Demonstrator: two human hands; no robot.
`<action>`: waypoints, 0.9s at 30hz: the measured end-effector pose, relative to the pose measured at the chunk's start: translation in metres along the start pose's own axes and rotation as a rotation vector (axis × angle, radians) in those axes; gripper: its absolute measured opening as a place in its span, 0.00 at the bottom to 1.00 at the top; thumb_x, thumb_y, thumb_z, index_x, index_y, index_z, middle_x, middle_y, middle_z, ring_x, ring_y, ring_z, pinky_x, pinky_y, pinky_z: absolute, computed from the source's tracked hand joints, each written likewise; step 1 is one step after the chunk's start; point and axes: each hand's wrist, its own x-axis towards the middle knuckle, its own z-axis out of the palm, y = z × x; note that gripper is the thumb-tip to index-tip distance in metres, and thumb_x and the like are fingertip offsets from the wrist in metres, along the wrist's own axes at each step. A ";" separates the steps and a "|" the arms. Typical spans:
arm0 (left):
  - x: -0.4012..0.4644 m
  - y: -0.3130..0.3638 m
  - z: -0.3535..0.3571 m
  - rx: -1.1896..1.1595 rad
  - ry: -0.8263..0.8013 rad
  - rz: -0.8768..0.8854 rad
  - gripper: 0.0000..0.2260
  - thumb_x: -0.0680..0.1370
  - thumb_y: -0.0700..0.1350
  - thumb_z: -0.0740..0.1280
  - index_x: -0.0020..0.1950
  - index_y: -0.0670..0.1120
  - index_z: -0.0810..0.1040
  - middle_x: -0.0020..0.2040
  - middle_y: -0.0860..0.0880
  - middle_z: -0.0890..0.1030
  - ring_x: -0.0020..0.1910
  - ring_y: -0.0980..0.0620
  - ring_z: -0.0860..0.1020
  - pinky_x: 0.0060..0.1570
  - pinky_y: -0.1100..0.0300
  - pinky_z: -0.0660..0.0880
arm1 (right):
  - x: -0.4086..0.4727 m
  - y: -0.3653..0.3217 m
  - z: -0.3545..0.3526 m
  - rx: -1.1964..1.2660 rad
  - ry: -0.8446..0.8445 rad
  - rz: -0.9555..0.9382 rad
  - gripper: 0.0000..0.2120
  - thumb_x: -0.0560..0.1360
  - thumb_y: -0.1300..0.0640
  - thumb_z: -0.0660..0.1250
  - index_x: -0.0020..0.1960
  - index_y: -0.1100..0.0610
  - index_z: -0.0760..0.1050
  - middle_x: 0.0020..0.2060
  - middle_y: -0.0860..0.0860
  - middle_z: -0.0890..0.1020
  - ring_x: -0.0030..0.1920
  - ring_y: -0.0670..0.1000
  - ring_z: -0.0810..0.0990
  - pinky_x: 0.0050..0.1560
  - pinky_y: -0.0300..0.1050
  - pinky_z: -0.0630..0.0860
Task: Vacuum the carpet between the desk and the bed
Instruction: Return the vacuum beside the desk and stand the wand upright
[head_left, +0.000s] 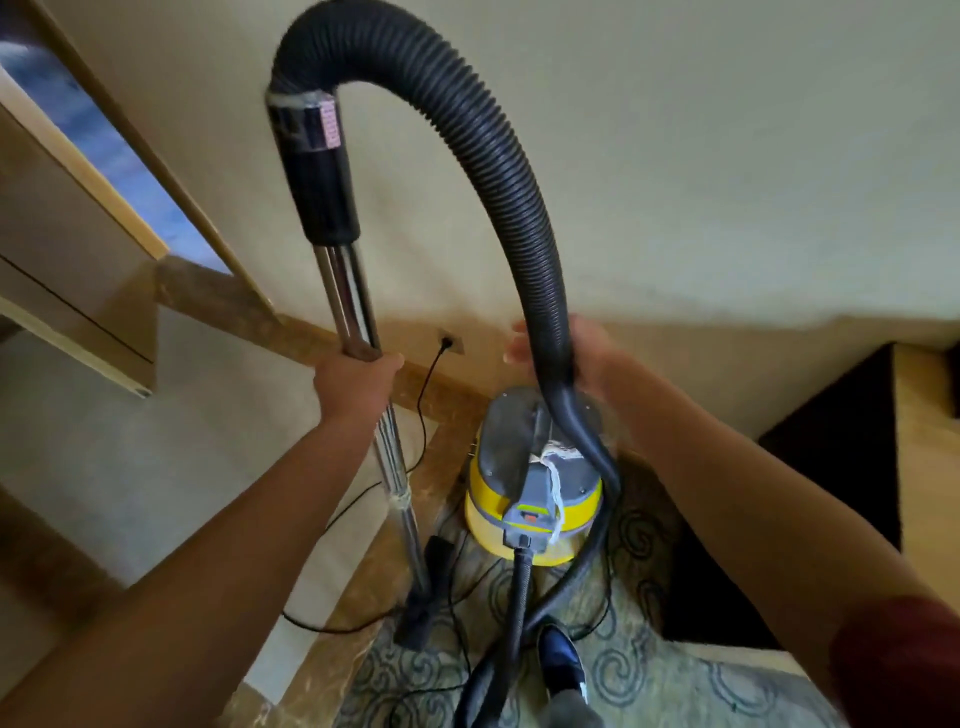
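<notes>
Head view: my left hand (358, 382) gripped the chrome wand (349, 301), fingers curled round it below the black cuff (319, 176), and the wand stood nearly upright, running down to the nozzle (415, 618), which rested at the edge of the carpet (649, 670) where it met a marble strip (363, 587). The black hose (467, 119) arched from the cuff over to my right hand (582, 353); that hand was blurred, its fingers appeared spread behind and beside the hose, and I could not tell whether it held the hose. The yellow canister (530, 504) stood on the carpet just below the right hand, close to the wall (675, 182). A cord (428, 395) ran from a wall socket (447, 343) down to the floor. My shoe (563, 660) stood on the carpet beside the hose's lower run. A dark cabinet (841, 441) stood to the right.
</notes>
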 end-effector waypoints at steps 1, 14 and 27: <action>-0.015 0.002 -0.004 -0.010 -0.006 0.010 0.12 0.68 0.48 0.79 0.43 0.48 0.78 0.39 0.51 0.80 0.38 0.50 0.80 0.33 0.63 0.73 | -0.021 -0.015 0.007 0.038 0.031 -0.057 0.17 0.83 0.56 0.59 0.64 0.68 0.74 0.50 0.66 0.84 0.50 0.63 0.84 0.50 0.53 0.82; -0.193 0.073 -0.047 0.000 -0.236 0.549 0.13 0.80 0.52 0.67 0.54 0.45 0.68 0.42 0.53 0.76 0.44 0.45 0.81 0.41 0.55 0.77 | -0.217 -0.044 0.003 0.196 0.596 -0.257 0.18 0.82 0.51 0.51 0.43 0.56 0.75 0.44 0.60 0.83 0.50 0.63 0.81 0.52 0.55 0.77; -0.303 0.244 0.002 -0.102 -0.137 0.832 0.19 0.78 0.57 0.68 0.55 0.44 0.66 0.42 0.50 0.78 0.39 0.45 0.83 0.40 0.47 0.82 | -0.302 -0.170 -0.081 0.427 0.403 -0.510 0.24 0.84 0.45 0.50 0.42 0.58 0.75 0.27 0.54 0.82 0.34 0.56 0.83 0.41 0.49 0.81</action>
